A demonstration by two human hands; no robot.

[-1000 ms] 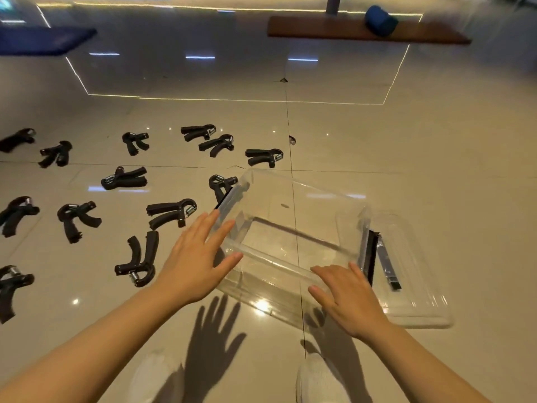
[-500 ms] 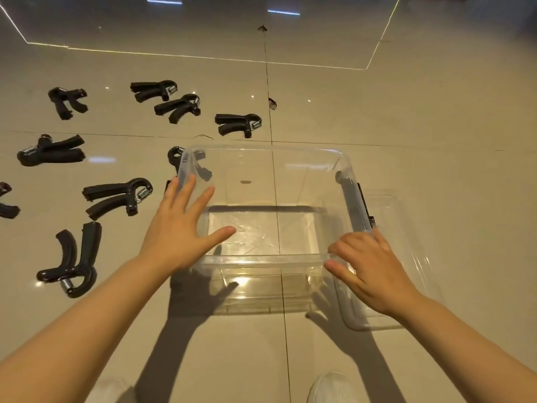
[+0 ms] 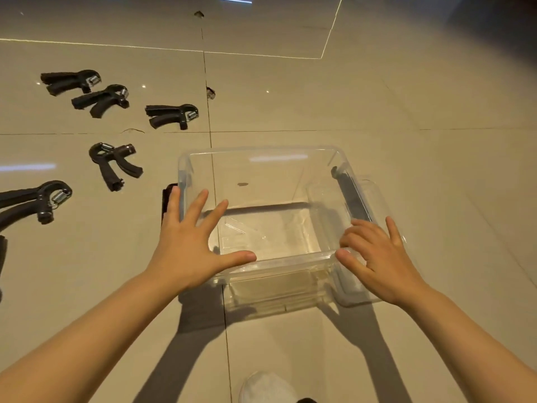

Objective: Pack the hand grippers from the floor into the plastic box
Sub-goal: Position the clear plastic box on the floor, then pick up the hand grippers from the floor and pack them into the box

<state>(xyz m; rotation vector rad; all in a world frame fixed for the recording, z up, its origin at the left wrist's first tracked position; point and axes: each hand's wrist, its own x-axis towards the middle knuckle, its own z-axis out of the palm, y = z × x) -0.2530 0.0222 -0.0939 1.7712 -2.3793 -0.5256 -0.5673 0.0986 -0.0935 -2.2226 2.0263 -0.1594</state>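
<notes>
Steadying the plastic box [image 3: 261, 175] at frame centre, we have our left hand [image 3: 186, 251] spread flat on its near-left corner, fingers [image 3: 200, 205] straight and grasping nothing. Our right hand [image 3: 377, 263] rests on the near-right corner, fingers loosely bent, also holding nothing. The box stands empty on the floor [image 3: 406, 97], so packing has not begun. Five hand grippers [image 3: 173, 115] lie in the upper left and left, apart from the box. Next, we judge, the left hand must reach left and grasp one.
</notes>
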